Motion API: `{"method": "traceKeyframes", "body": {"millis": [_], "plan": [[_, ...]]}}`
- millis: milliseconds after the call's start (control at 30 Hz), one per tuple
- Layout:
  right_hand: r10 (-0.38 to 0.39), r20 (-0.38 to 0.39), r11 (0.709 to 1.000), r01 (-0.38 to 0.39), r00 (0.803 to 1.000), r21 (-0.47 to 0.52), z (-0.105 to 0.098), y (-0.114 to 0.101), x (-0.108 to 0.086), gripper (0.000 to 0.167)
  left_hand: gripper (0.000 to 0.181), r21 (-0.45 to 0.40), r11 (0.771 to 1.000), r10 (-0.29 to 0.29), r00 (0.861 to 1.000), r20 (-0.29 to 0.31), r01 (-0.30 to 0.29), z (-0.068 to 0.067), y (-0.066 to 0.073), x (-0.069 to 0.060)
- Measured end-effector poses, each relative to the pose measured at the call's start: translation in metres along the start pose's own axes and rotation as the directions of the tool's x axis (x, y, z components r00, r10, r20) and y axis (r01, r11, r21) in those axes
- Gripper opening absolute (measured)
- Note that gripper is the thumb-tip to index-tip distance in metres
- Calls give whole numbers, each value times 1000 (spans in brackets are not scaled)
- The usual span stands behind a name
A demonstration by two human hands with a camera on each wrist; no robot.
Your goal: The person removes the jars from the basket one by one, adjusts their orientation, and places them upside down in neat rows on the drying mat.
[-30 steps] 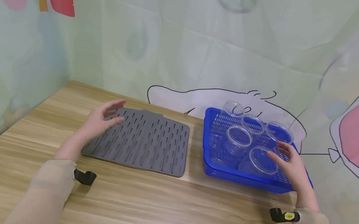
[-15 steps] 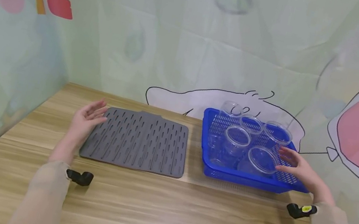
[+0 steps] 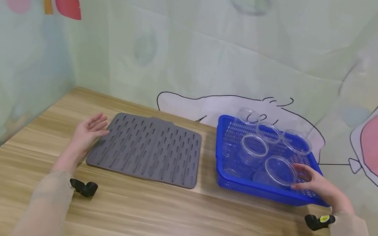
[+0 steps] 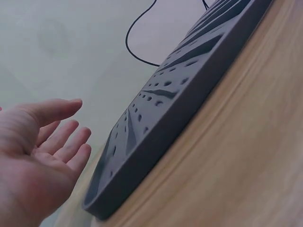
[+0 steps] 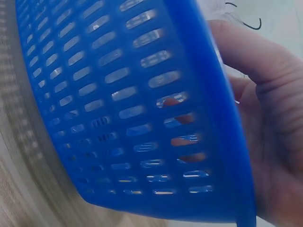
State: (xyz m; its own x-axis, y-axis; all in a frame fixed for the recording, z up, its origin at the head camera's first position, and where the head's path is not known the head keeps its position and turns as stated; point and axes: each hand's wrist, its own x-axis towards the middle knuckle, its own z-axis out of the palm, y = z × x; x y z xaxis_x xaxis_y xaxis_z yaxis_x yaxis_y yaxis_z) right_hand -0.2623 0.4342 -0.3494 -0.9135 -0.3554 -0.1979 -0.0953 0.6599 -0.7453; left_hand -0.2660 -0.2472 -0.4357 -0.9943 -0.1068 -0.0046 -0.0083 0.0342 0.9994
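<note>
In the head view, the right hand (image 3: 317, 186) reaches over the right side of the blue basket (image 3: 256, 189), its bent fingers and thumb apart beside the rim of a clear round cup (image 3: 269, 178). Whether they touch this cup is unclear. Through the basket's slots (image 5: 128, 113), the right wrist view shows parts of the fingers inside. Several other clear cups stand in the basket, one of them (image 3: 253, 150) left of the nearest cup. The left hand (image 3: 85, 133), palm turned up and fingers relaxed, holds nothing beside the left edge of the grey slotted mat (image 3: 147, 148).
The mat and basket are side by side on a wooden table (image 3: 155, 222), with a strip of tabletop between them. A printed cloth (image 3: 193, 51) hangs behind and along the left side. Black wrist cameras sit on both wrists.
The left hand has moved left, off the mat, and its palm has turned upward. My right hand shifted right, then lowered into the basket beside the nearest cup. Basket and mat stay put.
</note>
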Motion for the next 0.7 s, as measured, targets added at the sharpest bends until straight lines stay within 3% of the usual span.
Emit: {"method": "traceKeyframes", "body": {"millis": [133, 367, 700], "plan": [[15, 29, 1000, -15, 999, 14, 0, 0, 0, 85, 72, 47, 998, -36, 999, -6, 36, 1, -3, 2], [41, 34, 998, -39, 999, -51, 1, -3, 4, 90, 72, 92, 993, -70, 998, 11, 68, 0, -9, 3], [-64, 63, 994, 69, 996, -83, 10, -4, 10, 92, 72, 76, 993, -88, 996, 30, 85, 0, -15, 6]]}}
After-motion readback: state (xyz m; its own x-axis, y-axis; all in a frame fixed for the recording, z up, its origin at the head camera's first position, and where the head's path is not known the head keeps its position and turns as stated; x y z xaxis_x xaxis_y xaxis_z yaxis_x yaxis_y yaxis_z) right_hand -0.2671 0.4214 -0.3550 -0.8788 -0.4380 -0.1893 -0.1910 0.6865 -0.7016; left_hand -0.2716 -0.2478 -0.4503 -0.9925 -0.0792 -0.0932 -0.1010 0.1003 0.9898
